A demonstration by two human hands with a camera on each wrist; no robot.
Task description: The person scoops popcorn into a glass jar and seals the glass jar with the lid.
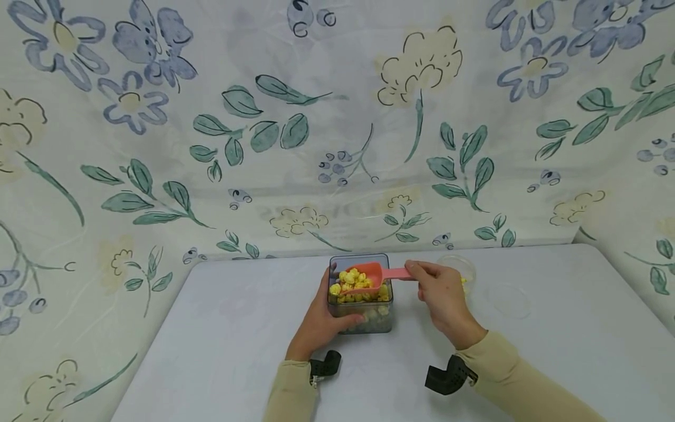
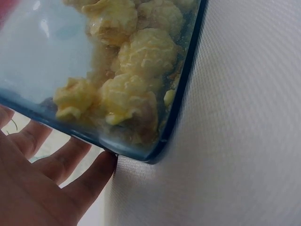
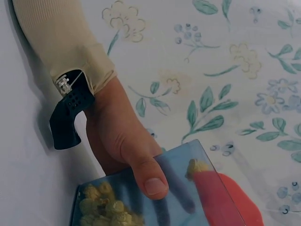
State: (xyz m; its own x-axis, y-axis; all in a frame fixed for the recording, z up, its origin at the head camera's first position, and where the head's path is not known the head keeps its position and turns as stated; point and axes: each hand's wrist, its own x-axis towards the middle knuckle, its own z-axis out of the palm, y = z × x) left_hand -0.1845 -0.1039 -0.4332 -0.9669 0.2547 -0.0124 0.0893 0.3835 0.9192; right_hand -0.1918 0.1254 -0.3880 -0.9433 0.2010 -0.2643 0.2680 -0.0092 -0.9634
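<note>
A clear bluish square container (image 1: 377,323) with popcorn in its bottom stands on the white table. My left hand (image 1: 316,325) grips its left side, the thumb across the front face; in the right wrist view this thumb (image 3: 153,181) and the fingers behind the wall show. With my right hand (image 1: 445,299) I pinch the handle of a coral-red scoop (image 1: 373,272). The scoop's bowl, loaded with yellow popcorn (image 1: 348,278), is at the container's open top. Through the wall, the left wrist view shows popcorn (image 2: 146,52) close up.
Partly hidden behind my right hand is a round clear tub (image 1: 468,265) with some yellow pieces. A round transparent lid (image 1: 508,300) lies flat to its right on the white table (image 1: 227,328). Floral cloth (image 1: 337,205) rises behind the table's far edge.
</note>
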